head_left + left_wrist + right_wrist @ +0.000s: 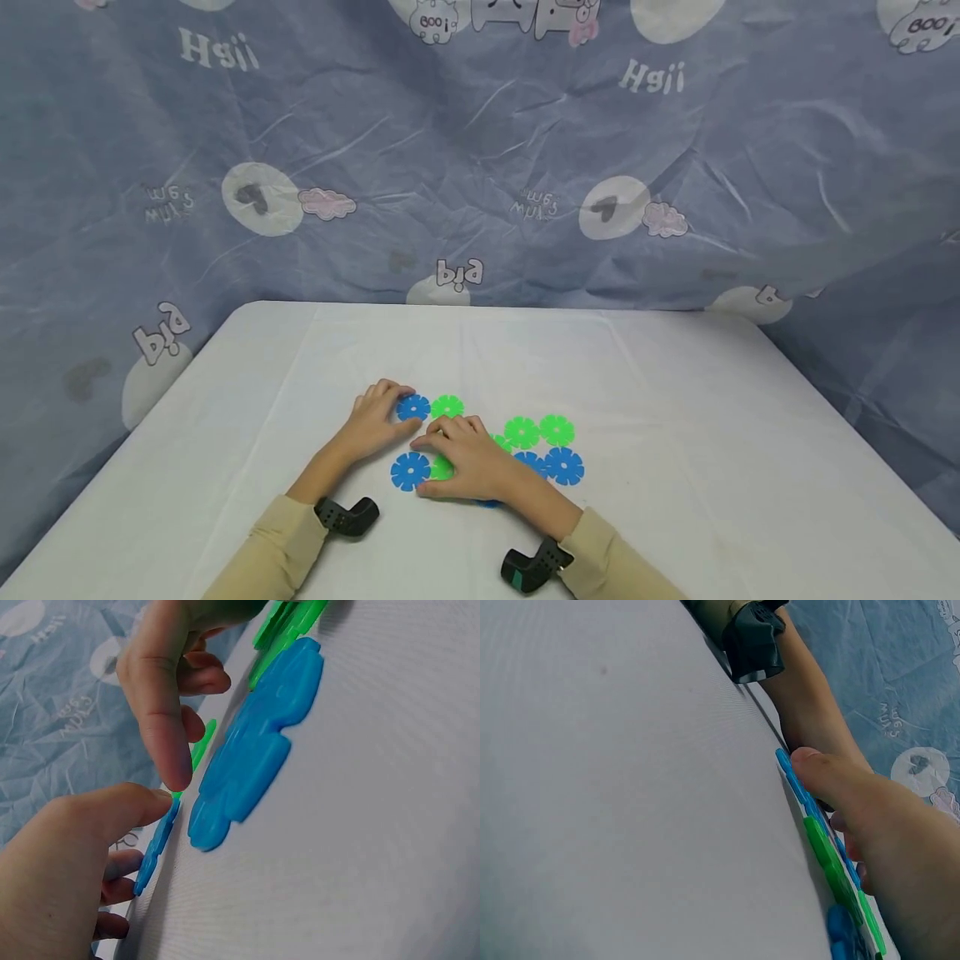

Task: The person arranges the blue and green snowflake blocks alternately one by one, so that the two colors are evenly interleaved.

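Note:
Thin plastic interlocking discs with notched rims lie flat on the white table. My left hand [375, 425] is at the far-left blue disc [413, 407], fingertips at its far edge and thumb by its near edge. Right of that disc is a green disc [447, 406]. My right hand [472, 458] spreads over the nearer pair, a blue disc [410, 472] and a partly covered green disc [441, 468]. Its thumb [814, 765] is at the near side of that blue disc, while the index finger [163, 735] extends beyond the far side.
To the right of my right hand lie two green discs [522, 432] side by side and blue discs [564, 466] in front of them. Another blue disc [489, 503] peeks out under my right wrist. A patterned blue-grey cloth [480, 167] hangs behind the table [675, 375].

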Demonstrator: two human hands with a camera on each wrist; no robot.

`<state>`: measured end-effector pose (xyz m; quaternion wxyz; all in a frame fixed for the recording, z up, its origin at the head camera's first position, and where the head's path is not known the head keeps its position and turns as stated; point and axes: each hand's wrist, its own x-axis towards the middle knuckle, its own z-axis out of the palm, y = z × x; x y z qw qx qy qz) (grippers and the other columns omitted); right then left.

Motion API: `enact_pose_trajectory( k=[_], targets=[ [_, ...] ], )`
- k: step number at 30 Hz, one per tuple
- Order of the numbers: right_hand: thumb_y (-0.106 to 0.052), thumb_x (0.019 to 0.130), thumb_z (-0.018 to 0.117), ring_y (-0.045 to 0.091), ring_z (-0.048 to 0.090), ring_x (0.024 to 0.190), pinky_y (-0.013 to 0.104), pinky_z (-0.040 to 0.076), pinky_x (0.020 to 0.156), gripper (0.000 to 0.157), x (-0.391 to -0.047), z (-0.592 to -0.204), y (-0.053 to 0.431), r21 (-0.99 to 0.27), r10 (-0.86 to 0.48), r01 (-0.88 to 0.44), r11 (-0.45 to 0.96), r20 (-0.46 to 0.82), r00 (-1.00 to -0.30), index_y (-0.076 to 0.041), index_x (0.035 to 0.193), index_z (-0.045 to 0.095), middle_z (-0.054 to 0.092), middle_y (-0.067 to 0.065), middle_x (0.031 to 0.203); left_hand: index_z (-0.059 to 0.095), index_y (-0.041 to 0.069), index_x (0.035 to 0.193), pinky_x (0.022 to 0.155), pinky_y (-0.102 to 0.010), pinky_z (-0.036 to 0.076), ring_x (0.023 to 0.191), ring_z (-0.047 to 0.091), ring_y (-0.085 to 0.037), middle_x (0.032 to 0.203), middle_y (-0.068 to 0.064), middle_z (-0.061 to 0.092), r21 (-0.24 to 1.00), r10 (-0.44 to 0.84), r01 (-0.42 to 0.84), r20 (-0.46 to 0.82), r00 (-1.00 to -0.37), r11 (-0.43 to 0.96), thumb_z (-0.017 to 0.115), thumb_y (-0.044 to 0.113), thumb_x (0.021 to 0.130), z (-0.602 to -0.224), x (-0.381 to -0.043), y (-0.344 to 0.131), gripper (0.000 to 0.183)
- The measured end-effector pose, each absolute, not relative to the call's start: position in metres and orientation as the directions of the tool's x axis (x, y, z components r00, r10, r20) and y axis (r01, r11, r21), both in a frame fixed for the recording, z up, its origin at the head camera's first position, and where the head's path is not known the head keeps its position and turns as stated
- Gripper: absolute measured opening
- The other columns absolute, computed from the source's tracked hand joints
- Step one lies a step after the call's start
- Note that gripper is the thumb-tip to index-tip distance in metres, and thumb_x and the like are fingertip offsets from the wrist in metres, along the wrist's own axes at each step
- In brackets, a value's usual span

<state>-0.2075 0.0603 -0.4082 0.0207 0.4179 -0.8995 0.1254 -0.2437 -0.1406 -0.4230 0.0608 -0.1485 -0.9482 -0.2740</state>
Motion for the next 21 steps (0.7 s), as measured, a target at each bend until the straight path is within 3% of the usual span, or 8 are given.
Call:
enact_pose_trajectory(
  k=[11,21],
  targets=[
    [-0.056,0.082,0.053,0.010,0.043,0.111,0.039,0.027,0.096,0.049,-0.2060,-0.4075,0.0581,-0.264,-0.739,-0.741,0.617,0.129,-0.661,-0.028,0.123,0.052,0.048,-0.007,0.117,0.054,0.010,0.119,0.082,-0.039,0.030,0.108,0.044,-0.024,0.113,-0.007,0.050,0.501,0.247,0.328,0.222,-0.943,0.801,0.060,0.042,0.080,-0.4224,-0.2444,-0.1405,0.051],
    [-0.040,0.078,0.064,0.004,0.045,0.097,0.030,0.028,0.090,0.045,-0.2020,-0.4080,0.0548,-0.441,-0.724,-0.696,0.567,0.136,-0.676,-0.021,0.115,0.046,0.052,-0.009,0.106,0.054,0.011,0.120,0.081,-0.037,0.029,0.109,0.042,-0.023,0.114,-0.007,0.049,0.503,0.244,0.321,0.213,-0.946,0.802,0.060,0.039,0.080,-0.4255,-0.2422,-0.1405,0.049]
  ],
)
